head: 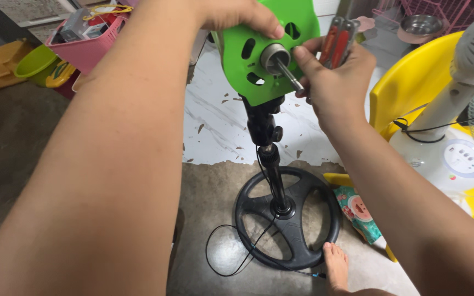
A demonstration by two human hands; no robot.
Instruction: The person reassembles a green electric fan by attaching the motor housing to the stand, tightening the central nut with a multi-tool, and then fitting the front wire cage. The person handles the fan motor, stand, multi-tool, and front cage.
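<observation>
Both hands at a green fan motor housing [261,52].
Left hand [237,13] fingers clasp the housing's top; right hand [333,74] grips a red-handled screwdriver [338,41], fingertips touching the metal shaft [289,74] just beside them.

Hidden and cut-off parts around the grip

The green motor housing [264,49] runs off the top edge above the left hand [237,13]; the screwdriver [338,46] tip is hidden inside the right hand [333,77].

Two hands [336,77], two fans [264,55]
</observation>
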